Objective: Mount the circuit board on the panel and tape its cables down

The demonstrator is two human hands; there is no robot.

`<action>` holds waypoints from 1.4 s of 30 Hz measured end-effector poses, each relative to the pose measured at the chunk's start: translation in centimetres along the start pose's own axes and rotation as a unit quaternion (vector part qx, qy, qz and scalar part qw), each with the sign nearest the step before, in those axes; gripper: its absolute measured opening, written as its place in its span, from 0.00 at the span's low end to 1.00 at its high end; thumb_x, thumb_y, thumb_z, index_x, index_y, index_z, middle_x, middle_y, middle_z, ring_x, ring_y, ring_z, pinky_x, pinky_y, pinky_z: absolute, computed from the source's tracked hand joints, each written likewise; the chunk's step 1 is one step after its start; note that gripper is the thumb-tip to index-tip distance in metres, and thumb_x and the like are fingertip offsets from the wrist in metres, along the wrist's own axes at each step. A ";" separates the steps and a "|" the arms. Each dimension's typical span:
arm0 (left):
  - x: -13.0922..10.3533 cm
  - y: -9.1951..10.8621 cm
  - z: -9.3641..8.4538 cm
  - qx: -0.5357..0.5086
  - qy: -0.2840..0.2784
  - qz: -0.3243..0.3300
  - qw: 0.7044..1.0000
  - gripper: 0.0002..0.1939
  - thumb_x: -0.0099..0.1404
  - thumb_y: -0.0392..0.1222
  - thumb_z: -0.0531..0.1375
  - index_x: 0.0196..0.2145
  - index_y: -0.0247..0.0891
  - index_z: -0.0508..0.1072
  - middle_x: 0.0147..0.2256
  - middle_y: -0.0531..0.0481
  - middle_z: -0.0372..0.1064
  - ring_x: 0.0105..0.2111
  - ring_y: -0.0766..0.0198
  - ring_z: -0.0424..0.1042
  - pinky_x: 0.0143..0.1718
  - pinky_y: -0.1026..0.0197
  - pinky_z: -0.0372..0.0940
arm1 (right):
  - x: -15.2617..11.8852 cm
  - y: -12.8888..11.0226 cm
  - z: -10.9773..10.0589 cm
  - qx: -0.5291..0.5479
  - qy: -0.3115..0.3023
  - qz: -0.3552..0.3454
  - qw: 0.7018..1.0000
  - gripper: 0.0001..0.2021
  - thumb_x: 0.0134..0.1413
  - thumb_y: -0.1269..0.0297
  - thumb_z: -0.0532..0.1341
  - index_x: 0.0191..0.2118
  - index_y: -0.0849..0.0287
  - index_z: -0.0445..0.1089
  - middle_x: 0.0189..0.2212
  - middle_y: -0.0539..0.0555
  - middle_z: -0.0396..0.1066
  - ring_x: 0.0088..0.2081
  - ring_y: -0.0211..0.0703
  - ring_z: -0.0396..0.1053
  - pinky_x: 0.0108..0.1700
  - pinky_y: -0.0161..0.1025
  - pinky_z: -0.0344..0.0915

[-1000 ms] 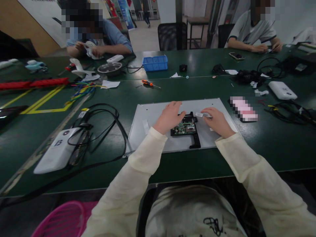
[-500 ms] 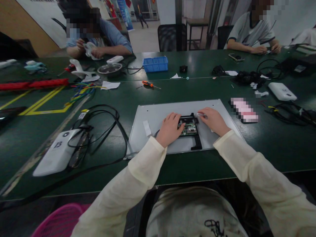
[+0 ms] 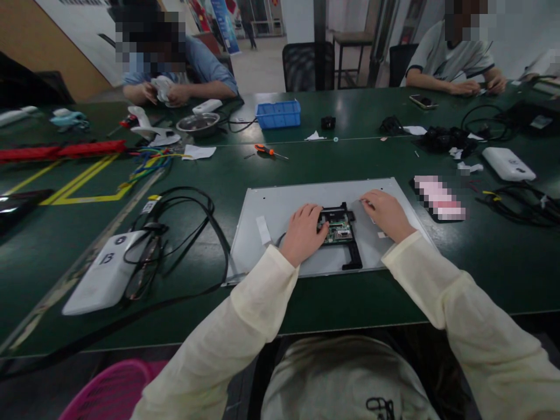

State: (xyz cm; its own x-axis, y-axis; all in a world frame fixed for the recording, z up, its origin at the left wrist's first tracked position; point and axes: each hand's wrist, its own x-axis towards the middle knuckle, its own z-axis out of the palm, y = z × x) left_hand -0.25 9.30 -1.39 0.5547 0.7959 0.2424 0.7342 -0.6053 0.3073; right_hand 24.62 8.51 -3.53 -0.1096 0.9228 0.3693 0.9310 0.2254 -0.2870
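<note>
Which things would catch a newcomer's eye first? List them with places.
Probably the pale panel before the person, bearing a green circuit board in a black frame, partly under the left hand. Then the bright blue bin farther back on the table, and the pink basket at bottom left.

On the green flat-topped bench (image 3: 341, 162), a grey rectangular flat panel (image 3: 280, 204) bears a black angular plastic frame (image 3: 355, 256) with a green rectangular circuit board (image 3: 339, 234) in it. Left of the panel lies a white oblong plastic case (image 3: 98, 274); right, a pink rectangular slab (image 3: 437, 198). Behind are an orange-handled slim metal screwdriver (image 3: 265, 150) and, farther back, a blue rectangular plastic basket (image 3: 279, 115).
</note>
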 end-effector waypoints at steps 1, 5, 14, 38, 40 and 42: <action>0.0 0.0 0.0 -0.001 -0.001 0.000 1.000 0.19 0.68 0.44 0.50 0.54 0.36 0.63 0.55 0.42 0.63 0.57 0.52 0.61 0.58 0.50 0.57 | 0.0 0.2 0.1 0.004 0.000 0.002 1.000 0.11 0.60 0.69 0.53 0.40 0.59 0.73 0.41 0.60 0.74 0.43 0.52 0.70 0.46 0.46 0.64; -0.1 0.0 -0.2 -0.001 -0.005 -0.005 1.000 0.19 0.68 0.44 0.50 0.55 0.37 0.63 0.55 0.42 0.63 0.57 0.52 0.61 0.58 0.50 0.57 | 0.0 0.3 0.1 0.026 0.015 0.011 0.999 0.11 0.60 0.68 0.53 0.41 0.59 0.72 0.41 0.59 0.74 0.43 0.52 0.70 0.46 0.46 0.64; -0.2 -0.1 0.1 -0.013 0.022 -0.004 1.000 0.21 0.70 0.47 0.48 0.56 0.36 0.60 0.58 0.39 0.59 0.58 0.52 0.61 0.58 0.49 0.58 | 0.0 -0.5 -0.5 0.091 0.071 0.009 0.993 0.11 0.60 0.68 0.53 0.41 0.59 0.72 0.38 0.59 0.72 0.39 0.48 0.69 0.45 0.45 0.65; -0.4 0.5 -0.3 0.040 0.019 -0.023 0.999 0.20 0.71 0.47 0.47 0.53 0.37 0.69 0.56 0.47 0.65 0.58 0.52 0.60 0.57 0.48 0.58 | 2.2 -3.9 -0.9 0.078 0.066 -0.035 0.994 0.08 0.60 0.67 0.56 0.39 0.58 0.73 0.37 0.56 0.75 0.40 0.47 0.71 0.43 0.42 0.64; -0.4 0.6 -0.2 0.045 0.026 -0.023 0.998 0.19 0.71 0.46 0.48 0.52 0.37 0.69 0.56 0.47 0.66 0.57 0.53 0.61 0.56 0.50 0.59 | 2.9 -4.9 -0.6 0.054 0.049 -0.045 0.996 0.09 0.61 0.67 0.56 0.40 0.59 0.74 0.39 0.57 0.75 0.42 0.48 0.70 0.44 0.41 0.63; -0.3 0.6 -0.2 0.047 0.029 -0.023 0.998 0.18 0.71 0.45 0.48 0.51 0.37 0.70 0.55 0.47 0.66 0.57 0.53 0.61 0.55 0.50 0.59 | 3.4 -5.5 0.0 0.035 0.022 -0.048 0.998 0.09 0.61 0.67 0.56 0.40 0.59 0.74 0.41 0.57 0.75 0.43 0.48 0.70 0.45 0.41 0.63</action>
State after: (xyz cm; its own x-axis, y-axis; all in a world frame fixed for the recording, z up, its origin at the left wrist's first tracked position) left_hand -0.08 8.66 -1.09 0.4977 0.8194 0.2843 0.7937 -0.5625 0.2317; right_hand 19.11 10.42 -0.67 -0.1799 0.8816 0.4364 0.8905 0.3344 -0.3084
